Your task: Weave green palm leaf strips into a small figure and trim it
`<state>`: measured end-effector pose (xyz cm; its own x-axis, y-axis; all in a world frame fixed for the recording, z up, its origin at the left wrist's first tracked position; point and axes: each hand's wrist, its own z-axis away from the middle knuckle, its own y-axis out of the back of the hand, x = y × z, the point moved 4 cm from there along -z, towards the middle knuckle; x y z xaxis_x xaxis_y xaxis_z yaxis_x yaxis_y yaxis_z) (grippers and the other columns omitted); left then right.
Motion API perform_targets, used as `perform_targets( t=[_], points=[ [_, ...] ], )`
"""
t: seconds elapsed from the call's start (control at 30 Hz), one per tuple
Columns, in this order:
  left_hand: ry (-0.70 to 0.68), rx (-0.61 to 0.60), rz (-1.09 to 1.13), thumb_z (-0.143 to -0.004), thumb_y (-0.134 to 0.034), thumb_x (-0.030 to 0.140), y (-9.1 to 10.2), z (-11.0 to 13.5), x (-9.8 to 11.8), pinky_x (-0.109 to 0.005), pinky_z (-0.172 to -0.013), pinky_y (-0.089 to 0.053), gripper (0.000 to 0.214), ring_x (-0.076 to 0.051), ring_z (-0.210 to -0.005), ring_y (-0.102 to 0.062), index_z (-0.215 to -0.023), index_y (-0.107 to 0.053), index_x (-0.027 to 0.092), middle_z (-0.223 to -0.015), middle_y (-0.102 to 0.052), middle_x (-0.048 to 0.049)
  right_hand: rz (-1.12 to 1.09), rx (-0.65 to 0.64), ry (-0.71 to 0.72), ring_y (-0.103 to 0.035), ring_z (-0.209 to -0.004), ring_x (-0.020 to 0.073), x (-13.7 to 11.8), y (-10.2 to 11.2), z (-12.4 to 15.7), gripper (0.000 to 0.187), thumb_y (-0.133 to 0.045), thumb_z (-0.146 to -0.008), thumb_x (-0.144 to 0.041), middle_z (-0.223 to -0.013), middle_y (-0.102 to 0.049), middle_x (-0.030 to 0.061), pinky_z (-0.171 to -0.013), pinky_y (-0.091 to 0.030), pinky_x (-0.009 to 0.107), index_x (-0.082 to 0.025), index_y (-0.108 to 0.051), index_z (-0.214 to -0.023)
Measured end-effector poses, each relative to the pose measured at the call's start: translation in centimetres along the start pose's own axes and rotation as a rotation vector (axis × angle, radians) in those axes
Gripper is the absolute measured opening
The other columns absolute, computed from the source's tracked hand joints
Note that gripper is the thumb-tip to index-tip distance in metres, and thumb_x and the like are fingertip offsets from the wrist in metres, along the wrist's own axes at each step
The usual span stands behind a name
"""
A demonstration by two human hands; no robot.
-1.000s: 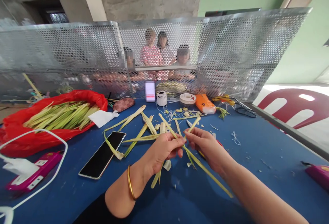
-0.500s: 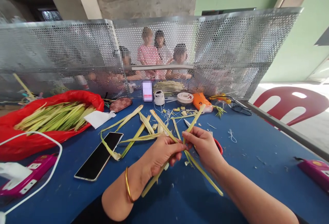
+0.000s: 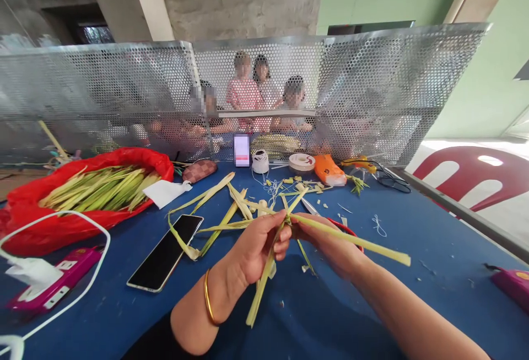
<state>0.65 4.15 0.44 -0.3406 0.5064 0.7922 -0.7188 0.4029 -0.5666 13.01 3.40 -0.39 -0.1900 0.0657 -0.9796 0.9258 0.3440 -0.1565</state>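
Note:
My left hand (image 3: 261,245), with a gold bangle on the wrist, pinches pale green-yellow corn husk strips (image 3: 259,299) where they cross. One bundle of ends hangs down from it toward me; another end points up and away. My right hand (image 3: 326,244) is closed at the same crossing, its fingertips partly hidden. A long husk strip (image 3: 367,241) runs across the front of that hand to the right. Just beyond it on the blue table lie red-handled scissors (image 3: 349,229), partly covered. More husk strips (image 3: 225,222) lie loose to the left of the hands.
At left sit a red bag (image 3: 25,233) of husks, a purple power strip (image 3: 68,277) with a white cable, and a phone (image 3: 165,255). A thread spool (image 3: 260,162), tape roll (image 3: 301,162) and orange packet (image 3: 329,171) stand before a perforated metal screen (image 3: 384,90). Several people are behind it.
A husk strip that pointed down to the right now lies across the front of my right hand. The ends under my left hand are gathered together. The view has tilted slightly upward.

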Motion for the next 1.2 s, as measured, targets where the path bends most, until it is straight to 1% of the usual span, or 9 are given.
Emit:
perform_targets(
  t=[0.13, 0.23, 0.4, 0.6, 0.73, 0.83, 0.9, 1.03, 1.2],
  points=[
    [-0.048, 0.032, -0.032, -0.077, -0.069, 0.035, 0.1, 0.1, 0.1, -0.015, -0.038, -0.025, 0.024, -0.003, -0.039, -0.032, -0.072, -0.056, 0.015, -0.052, -0.045, 0.0071, 0.227, 0.147, 0.049, -0.056, -0.072, 0.0157, 0.4, 0.7, 0.0, 0.027, -0.068, -0.079, -0.045, -0.074, -0.065, 0.0012, -0.070, -0.044, 0.029, -0.019, -0.070, -0.079],
    [-0.098, 0.111, -0.095, -0.075, -0.069, 0.030, 0.2, -0.1, 0.1, -0.015, -0.038, -0.025, 0.022, -0.002, -0.038, -0.033, -0.068, -0.056, 0.014, -0.050, -0.046, 0.0063, 0.370, 0.213, 0.026, -0.047, -0.058, 0.0125, 0.2, 1.1, 0.2, 0.033, -0.067, -0.078, -0.046, -0.058, -0.056, -0.0014, -0.056, -0.036, 0.026, -0.018, -0.063, -0.062],
    [-0.185, 0.262, -0.247, -0.075, -0.069, 0.026, 0.7, -0.4, 0.2, -0.015, -0.036, -0.026, 0.020, -0.003, -0.036, -0.038, -0.065, -0.056, 0.014, -0.046, -0.050, 0.0047, 0.470, 0.220, 0.013, -0.045, -0.058, 0.0124, -0.9, 0.8, 0.6, 0.031, -0.064, -0.079, -0.044, -0.059, -0.055, -0.0014, -0.054, -0.034, 0.025, -0.018, -0.063, -0.063],
    [-0.002, 0.097, -0.055, -0.084, -0.062, 0.037, 0.5, -0.1, 0.1, -0.018, -0.043, -0.042, 0.026, -0.009, -0.047, -0.057, -0.091, -0.067, 0.012, -0.071, -0.068, -0.0049, 0.584, 0.272, 0.022, -0.056, -0.069, 0.0162, -0.8, 1.0, 0.3, 0.023, -0.058, -0.083, -0.037, -0.071, -0.064, 0.0006, -0.060, -0.041, 0.026, -0.018, -0.065, -0.073],
    [-0.048, 0.112, -0.066, -0.082, -0.064, 0.025, 0.5, 0.0, 0.6, -0.016, -0.041, -0.039, 0.018, -0.006, -0.045, -0.054, -0.089, -0.069, 0.009, -0.067, -0.066, -0.0040, 0.714, 0.342, 0.254, -0.061, -0.084, 0.0197, -1.3, 0.8, 0.7, 0.020, -0.065, -0.079, -0.033, -0.090, -0.066, 0.0024, -0.074, -0.048, 0.031, -0.021, -0.062, -0.096],
    [-0.092, 0.182, -0.103, -0.083, -0.061, 0.023, 0.8, -0.1, 0.7, -0.016, -0.040, -0.038, 0.015, -0.006, -0.044, -0.052, -0.081, -0.068, 0.010, -0.059, -0.061, -0.0009, 0.835, 0.383, 0.499, -0.061, -0.074, 0.0165, -2.6, 0.4, 1.5, 0.020, -0.066, -0.082, -0.029, -0.082, -0.063, 0.0005, -0.067, -0.049, 0.028, -0.022, -0.058, -0.099],
    [-0.119, 0.214, -0.141, -0.083, -0.061, 0.023, 0.9, -0.3, 0.6, -0.017, -0.039, -0.037, 0.015, -0.007, -0.043, -0.051, -0.076, -0.066, 0.011, -0.056, -0.059, 0.0003, 0.914, 0.304, 0.644, -0.060, -0.067, 0.0143, -3.2, -0.2, 2.0, 0.004, -0.058, -0.089, -0.023, -0.076, -0.063, 0.0001, -0.062, -0.047, 0.026, -0.022, -0.059, -0.092],
    [-0.192, 0.255, -0.252, -0.083, -0.060, 0.025, 1.0, -0.6, 0.4, -0.017, -0.040, -0.039, 0.015, -0.009, -0.045, -0.054, -0.076, -0.065, 0.013, -0.055, -0.060, -0.0003, 1.108, 0.183, 0.922, -0.061, -0.069, 0.0162, -3.6, -1.5, 3.1, 0.012, -0.053, -0.091, -0.013, -0.077, -0.067, 0.0046, -0.064, -0.047, 0.029, -0.020, -0.062, -0.092],
    [-0.218, 0.305, -0.290, -0.082, -0.061, 0.024, 1.4, -0.8, 0.5, -0.016, -0.036, -0.034, 0.014, -0.009, -0.047, -0.056, -0.076, -0.065, 0.012, -0.062, -0.065, -0.0044, 1.261, 0.064, 0.991, -0.062, -0.074, 0.0191, -3.4, -2.4, 3.5, 0.018, -0.048, -0.093, -0.010, -0.079, -0.069, 0.0077, -0.069, -0.047, 0.034, -0.017, -0.063, -0.100]
  ],
)
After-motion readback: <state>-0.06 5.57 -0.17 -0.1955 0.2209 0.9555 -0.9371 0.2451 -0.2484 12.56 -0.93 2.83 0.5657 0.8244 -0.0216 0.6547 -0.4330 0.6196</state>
